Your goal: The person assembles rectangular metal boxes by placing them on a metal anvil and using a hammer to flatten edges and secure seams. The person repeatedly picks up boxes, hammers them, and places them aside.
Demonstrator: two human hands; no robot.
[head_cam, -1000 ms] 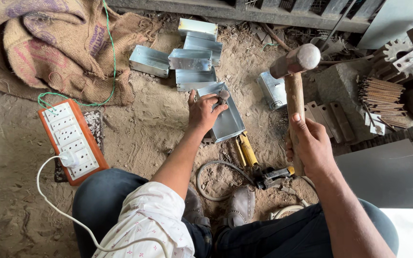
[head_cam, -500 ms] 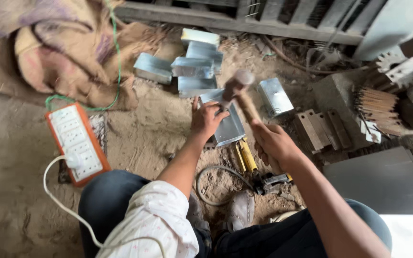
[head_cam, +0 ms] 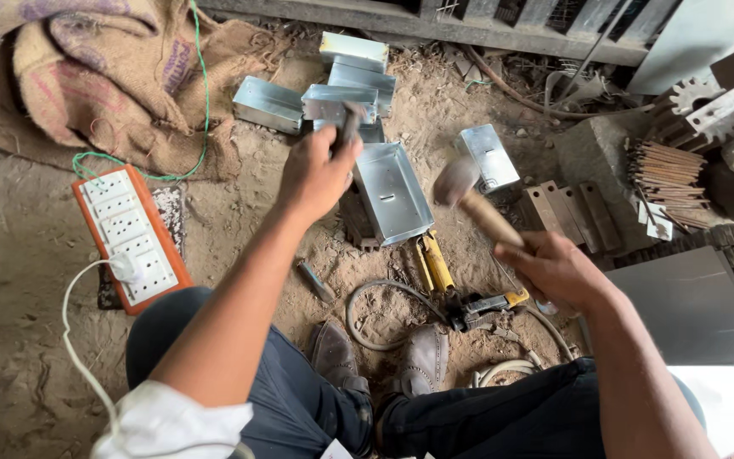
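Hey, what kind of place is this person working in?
Probably a small informal metal workshop, worked on the ground: folded sheet-metal boxes lie on the dirt floor, the right hand grips a hammer, and metal scrap lies nearby.

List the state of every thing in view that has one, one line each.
Left hand: closed around a dark punch-like tool, held upright.
Right hand: gripping a wooden-handled hammer, raised off the work.
Open shiny sheet-metal box: lying open side up on the dirt.
Orange power strip: one white plug inserted.
Pile of sheet-metal boxes: loosely heaped.
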